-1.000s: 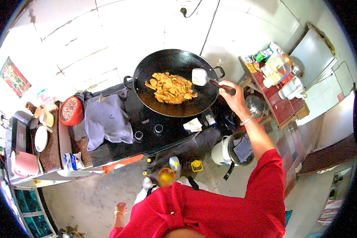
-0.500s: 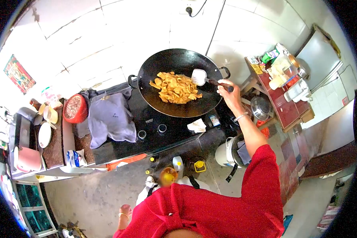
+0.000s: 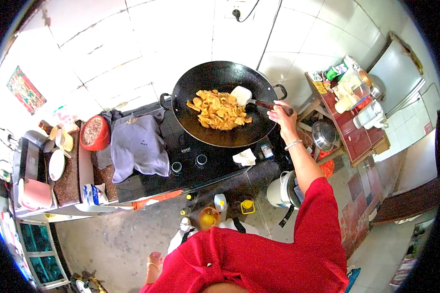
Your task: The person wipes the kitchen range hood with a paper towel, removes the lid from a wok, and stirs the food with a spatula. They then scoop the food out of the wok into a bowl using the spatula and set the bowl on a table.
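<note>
My right hand is closed round the dark wooden handle of a wok spatula. The spatula's pale metal blade rests against the right edge of a heap of golden-brown food slices. That food lies in the middle of a large black two-handled wok, which sits on a black gas stove. My left hand hangs low beside my body, away from the stove. It is small and blurred, so its fingers do not show clearly.
A grey cloth covers the stove's left side, beside a red bowl. A crumpled white tissue lies at the front edge. To the right are a red table with jars and a white bucket; bottles stand on the floor.
The spatula's blade has shifted slightly left against the food, and the fingers of my right hand sit a little differently on the handle. My left hand hangs as before.
</note>
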Available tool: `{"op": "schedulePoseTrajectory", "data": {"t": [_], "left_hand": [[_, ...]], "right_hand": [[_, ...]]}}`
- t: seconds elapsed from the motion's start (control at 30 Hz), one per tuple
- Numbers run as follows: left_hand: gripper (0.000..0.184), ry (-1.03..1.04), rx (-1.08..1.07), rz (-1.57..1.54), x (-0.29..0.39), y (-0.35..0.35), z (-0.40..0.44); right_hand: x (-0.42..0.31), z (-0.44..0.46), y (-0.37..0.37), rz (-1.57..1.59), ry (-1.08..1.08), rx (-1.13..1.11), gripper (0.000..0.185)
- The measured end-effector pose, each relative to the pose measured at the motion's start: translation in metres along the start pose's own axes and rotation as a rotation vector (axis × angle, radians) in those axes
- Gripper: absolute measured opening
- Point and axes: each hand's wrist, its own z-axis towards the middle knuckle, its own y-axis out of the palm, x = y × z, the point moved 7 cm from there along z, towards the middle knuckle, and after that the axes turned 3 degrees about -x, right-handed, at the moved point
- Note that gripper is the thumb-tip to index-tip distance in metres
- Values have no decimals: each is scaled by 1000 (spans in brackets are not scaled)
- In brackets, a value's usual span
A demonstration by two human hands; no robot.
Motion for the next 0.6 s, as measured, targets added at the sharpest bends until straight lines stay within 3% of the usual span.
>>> {"op": "schedulePoseTrajectory", "data": {"t": [0.17, 0.4, 0.43, 0.57, 0.6], "left_hand": [[9, 118, -27, 279, -10, -3, 14], [6, 604, 25, 987, 12, 7, 19], [6, 591, 2, 931, 11, 7, 21], [6, 561, -23, 847, 12, 6, 29], [6, 560, -25, 842, 13, 6, 29]], "right_hand": [[2, 1, -10, 92, 23, 43, 22], [-17, -9, -6, -30, -52, -82, 26], [-22, -12, -2, -71, -80, -123, 25], [-48, -37, 19, -507, -527, -227, 23], [-52, -41, 19, -506, -527, -230, 23]]}}
